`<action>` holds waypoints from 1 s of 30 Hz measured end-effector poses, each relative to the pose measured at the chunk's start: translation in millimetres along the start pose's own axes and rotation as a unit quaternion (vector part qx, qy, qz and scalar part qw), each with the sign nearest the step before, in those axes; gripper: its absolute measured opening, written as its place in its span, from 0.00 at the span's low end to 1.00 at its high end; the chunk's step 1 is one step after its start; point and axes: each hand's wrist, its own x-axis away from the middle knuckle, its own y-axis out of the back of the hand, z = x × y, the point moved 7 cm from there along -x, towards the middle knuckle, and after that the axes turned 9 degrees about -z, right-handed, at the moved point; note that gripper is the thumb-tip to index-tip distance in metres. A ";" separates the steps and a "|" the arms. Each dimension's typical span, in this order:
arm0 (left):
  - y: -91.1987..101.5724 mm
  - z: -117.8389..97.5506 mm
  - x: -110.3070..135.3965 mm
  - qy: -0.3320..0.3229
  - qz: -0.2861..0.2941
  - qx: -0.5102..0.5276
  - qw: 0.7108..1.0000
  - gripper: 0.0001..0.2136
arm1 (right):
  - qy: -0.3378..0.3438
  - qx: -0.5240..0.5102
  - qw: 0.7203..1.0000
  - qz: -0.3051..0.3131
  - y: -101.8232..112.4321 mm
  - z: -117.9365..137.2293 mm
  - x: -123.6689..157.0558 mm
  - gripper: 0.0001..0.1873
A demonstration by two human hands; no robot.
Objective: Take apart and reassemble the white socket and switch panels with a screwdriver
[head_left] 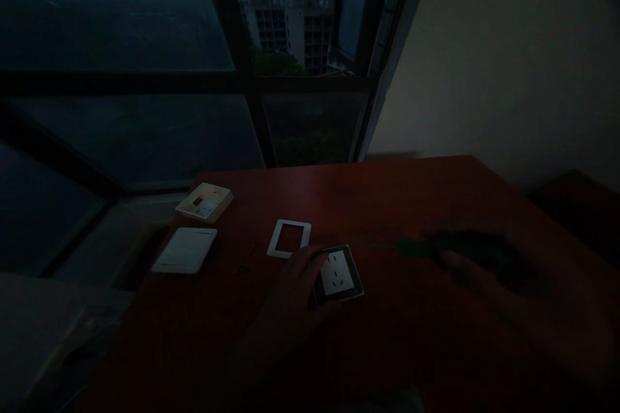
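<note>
Reddish-brown and very dim, making the tabletop [436,193] hard to read. Pinning the socket module [339,274] flat near the middle of that tabletop with the left hand [290,297], its fingers [310,258] lying apart over the module's left edge and not closing around it. Holding a screwdriver [426,248] in the right hand [489,274], badly blurred, with the fingers seemingly wrapping the handle. Pointing the thin shaft leftward, with the tip hovering near the module's upper right corner. Risking a slip: pressing on one edge only, and so possibly letting the module skate or tip on the smooth wood under any push from the right. Risking a jab into those left fingers too, lying close to the tip's line. Possibly missing a slot altogether in such poor light. Showing a square white face with dark pin holes inside a dark rim, lying face up and slightly turned. Sitting just beside a loose white frame [289,237], with a white switch plate [185,250] and a cut-out plate [204,201] lying well apart to the left, near the table's edge.
</note>
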 end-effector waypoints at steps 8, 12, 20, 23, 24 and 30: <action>-2.5 1.3 -2.4 0.003 -0.002 0.014 1.000 0.34 | 0.046 0.029 0.998 0.027 -16.9 14.3 -15.4 0.12; -5.0 2.8 -2.8 0.009 -0.001 0.016 1.000 0.34 | 0.021 0.027 0.998 0.055 -27.2 8.9 -16.8 0.13; -3.4 0.3 -2.5 0.012 -0.003 0.029 0.999 0.34 | 0.014 0.027 0.998 0.053 -31.3 8.0 -17.9 0.13; -1.1 -2.8 -4.2 0.021 0.002 0.037 0.999 0.34 | 0.018 0.027 0.998 0.054 -32.1 7.7 -17.3 0.14; -0.5 -3.9 -4.7 0.019 0.000 0.039 0.999 0.33 | 0.021 0.028 0.998 0.057 -32.5 8.0 -17.0 0.14; -2.1 -2.9 -4.1 0.008 -0.010 0.030 0.999 0.34 | 0.030 0.039 0.997 0.056 -32.7 8.2 -17.1 0.13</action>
